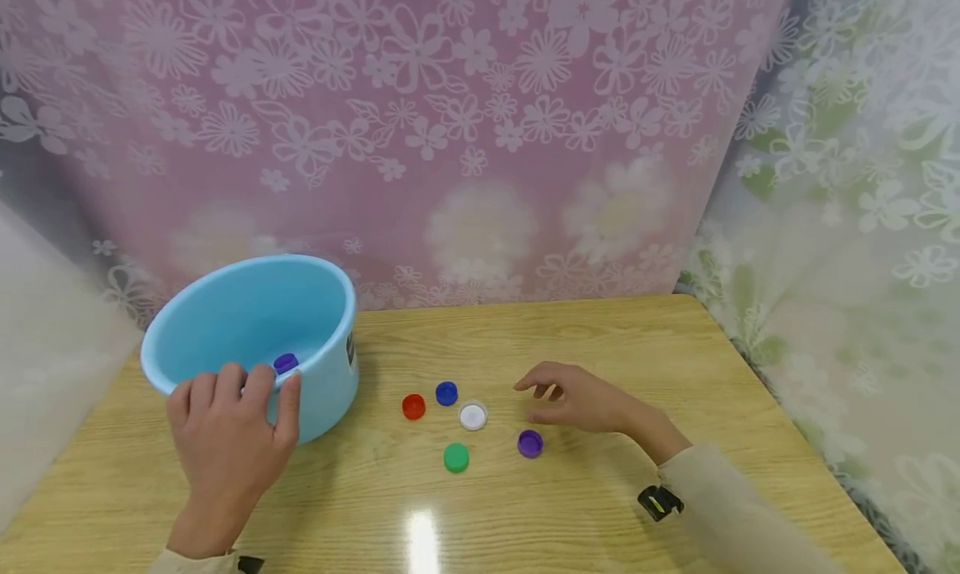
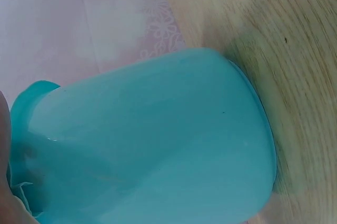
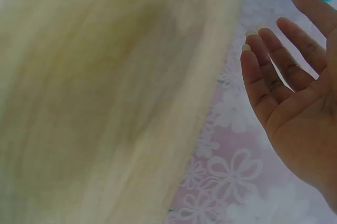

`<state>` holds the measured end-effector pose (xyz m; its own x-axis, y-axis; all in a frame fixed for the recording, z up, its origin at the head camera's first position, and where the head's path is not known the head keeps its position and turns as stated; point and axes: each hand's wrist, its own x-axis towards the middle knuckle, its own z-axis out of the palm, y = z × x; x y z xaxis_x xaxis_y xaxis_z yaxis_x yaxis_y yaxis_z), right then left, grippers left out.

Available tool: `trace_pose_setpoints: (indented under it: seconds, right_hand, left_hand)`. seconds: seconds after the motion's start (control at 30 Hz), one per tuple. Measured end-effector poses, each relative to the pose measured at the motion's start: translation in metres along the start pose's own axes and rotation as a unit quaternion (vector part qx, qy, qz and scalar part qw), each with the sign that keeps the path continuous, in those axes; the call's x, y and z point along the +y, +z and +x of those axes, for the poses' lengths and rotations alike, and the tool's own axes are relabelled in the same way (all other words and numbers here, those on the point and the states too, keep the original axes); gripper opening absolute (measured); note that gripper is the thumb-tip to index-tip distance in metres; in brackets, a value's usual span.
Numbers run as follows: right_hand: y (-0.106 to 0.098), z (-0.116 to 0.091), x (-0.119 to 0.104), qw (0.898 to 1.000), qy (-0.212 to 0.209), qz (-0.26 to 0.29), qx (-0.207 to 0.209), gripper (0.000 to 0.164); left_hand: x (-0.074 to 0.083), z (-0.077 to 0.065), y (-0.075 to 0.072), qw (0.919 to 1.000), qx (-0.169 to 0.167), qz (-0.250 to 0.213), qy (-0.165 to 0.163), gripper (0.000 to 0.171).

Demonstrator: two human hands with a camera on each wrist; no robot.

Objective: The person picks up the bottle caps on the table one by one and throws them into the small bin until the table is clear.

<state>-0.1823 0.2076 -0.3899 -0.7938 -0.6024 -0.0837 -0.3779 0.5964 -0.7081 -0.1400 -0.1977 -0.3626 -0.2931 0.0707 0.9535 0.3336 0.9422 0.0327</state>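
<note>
My left hand (image 1: 232,436) grips the near rim of a light-blue plastic tub (image 1: 322,391), fingers over the edge and thumb along the outside. Inside the tub lies a purple bottle cap (image 1: 285,363). In the left wrist view, the tub's outer wall (image 2: 147,134) fills the middle. My right hand (image 1: 573,399) hovers over the table with loosely bent fingers and nothing in them. Just below its fingertips in the head view lies another purple cap (image 1: 530,443), hollow side up. The right wrist view shows the open palm (image 3: 300,108) with its fingers apart.
Left of the right hand, a red cap (image 1: 413,406), a blue cap (image 1: 446,393), a white cap (image 1: 473,415) and a green cap (image 1: 456,457) lie spread on the wooden table (image 1: 600,516). A pink flowered cloth (image 1: 480,141) hangs behind the table.
</note>
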Motion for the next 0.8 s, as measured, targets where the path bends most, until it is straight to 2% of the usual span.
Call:
trace_pose_setpoints:
  seconds: [0.17,0.4,0.57,0.8]
  right_hand:
    - [0.011,-0.002,0.005,1.000,0.006,0.001,-0.022,0.049]
    - [0.019,-0.006,0.006,0.998,0.009,-0.045,-0.044,0.056]
    - [0.025,-0.006,0.005,0.995,0.013,-0.081,-0.051,0.054]
    - [0.030,-0.005,0.008,0.995,-0.003,-0.084,-0.048,0.045]
  left_hand:
    - [0.000,0.000,-0.001,1.0000,-0.004,0.000,-0.001,0.047]
    - [0.001,-0.001,0.000,1.0000,-0.002,0.002,-0.004,0.047]
    - [0.001,0.000,0.000,1.0000,-0.008,-0.001,-0.005,0.046]
    - [0.002,0.000,-0.001,0.9999,-0.011,-0.001,-0.009,0.044]
